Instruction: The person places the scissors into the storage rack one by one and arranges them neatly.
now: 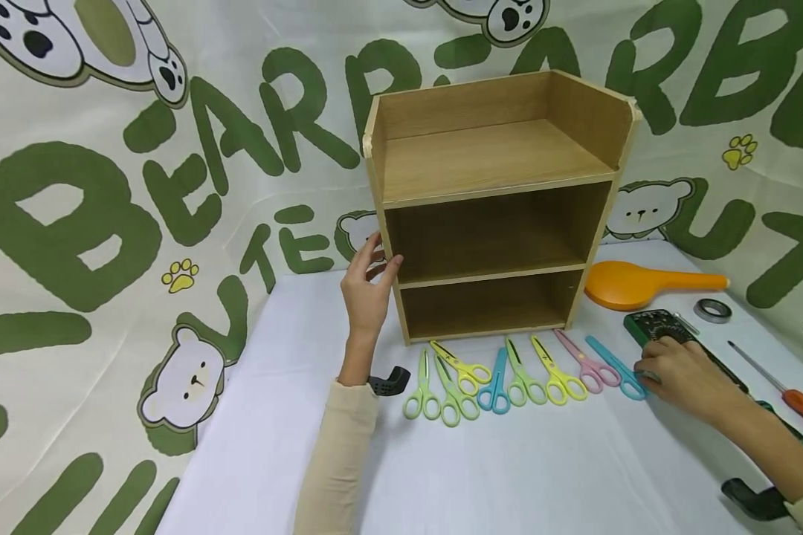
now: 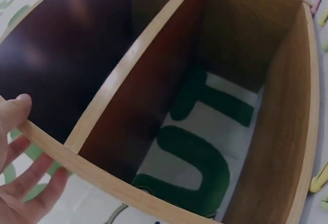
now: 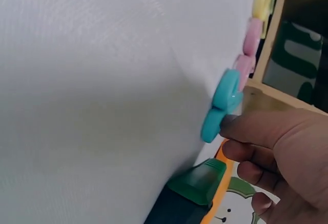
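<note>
Pinching the wooden shelf (image 1: 495, 152) at its 8 o'clock side, the left hand (image 1: 369, 293) was well apart from the right hand (image 1: 682, 371), whose thumb touched the blue scissors (image 1: 616, 362) at 9 o'clock; whether gripping, I couldn't tell. A dark meter (image 1: 650, 325) crowded it at 11, grey tape (image 1: 714, 318) at 1. Green lettering (image 2: 225, 106) showed through the shelf's lower compartment (image 2: 279, 111).

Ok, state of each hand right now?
Left hand: holding the wooden shelf by its side.
Right hand: touching the rightmost blue scissors; grip cannot be told.

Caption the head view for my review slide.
Left hand holds a wooden shelf; right hand touches the rightmost blue scissors in a row.
</note>
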Action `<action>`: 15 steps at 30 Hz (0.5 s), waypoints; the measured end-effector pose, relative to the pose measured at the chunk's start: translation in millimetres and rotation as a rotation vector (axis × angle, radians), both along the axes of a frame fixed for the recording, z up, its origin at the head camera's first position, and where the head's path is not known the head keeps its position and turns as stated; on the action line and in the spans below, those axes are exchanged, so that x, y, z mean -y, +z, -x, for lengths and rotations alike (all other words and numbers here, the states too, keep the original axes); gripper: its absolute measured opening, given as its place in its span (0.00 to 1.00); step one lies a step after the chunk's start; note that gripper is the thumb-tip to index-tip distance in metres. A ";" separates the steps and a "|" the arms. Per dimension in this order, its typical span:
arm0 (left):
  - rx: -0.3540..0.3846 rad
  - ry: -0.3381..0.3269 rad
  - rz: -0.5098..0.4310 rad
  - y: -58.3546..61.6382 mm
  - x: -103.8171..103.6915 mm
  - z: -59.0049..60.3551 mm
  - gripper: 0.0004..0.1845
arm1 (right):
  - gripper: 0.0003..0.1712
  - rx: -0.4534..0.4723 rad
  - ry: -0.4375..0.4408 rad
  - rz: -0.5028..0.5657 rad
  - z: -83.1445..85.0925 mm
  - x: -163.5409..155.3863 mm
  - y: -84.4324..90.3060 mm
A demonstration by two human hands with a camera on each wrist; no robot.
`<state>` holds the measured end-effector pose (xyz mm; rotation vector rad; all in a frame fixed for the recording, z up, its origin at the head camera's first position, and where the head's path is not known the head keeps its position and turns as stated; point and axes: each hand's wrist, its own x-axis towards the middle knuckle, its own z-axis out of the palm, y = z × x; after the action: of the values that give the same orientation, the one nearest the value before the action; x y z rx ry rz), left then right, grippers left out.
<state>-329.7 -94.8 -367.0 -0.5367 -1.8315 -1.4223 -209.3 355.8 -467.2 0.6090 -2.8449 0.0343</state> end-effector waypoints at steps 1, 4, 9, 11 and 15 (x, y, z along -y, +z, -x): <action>0.005 0.002 -0.002 3.3 -0.6 -4.0 0.27 | 0.10 -0.003 0.006 -0.003 0.1 -0.6 -1.4; 0.015 0.006 0.013 9.5 -1.6 -9.4 0.27 | 0.10 -0.017 0.011 0.001 0.2 -2.2 -4.4; 0.013 -0.008 0.032 10.2 -1.1 -7.7 0.27 | 0.10 -0.045 0.058 -0.007 1.3 -4.1 -7.6; 0.009 -0.009 0.029 8.3 0.3 -6.0 0.27 | 0.12 -0.066 0.087 -0.007 1.3 -4.8 -8.3; 0.008 0.006 0.024 4.7 5.1 -5.3 0.28 | 0.15 -0.116 0.128 0.029 0.5 -3.1 -5.8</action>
<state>-324.4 -99.9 -362.3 -0.5386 -1.8572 -1.4019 -209.8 358.9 -473.0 0.7607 -2.6861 0.0598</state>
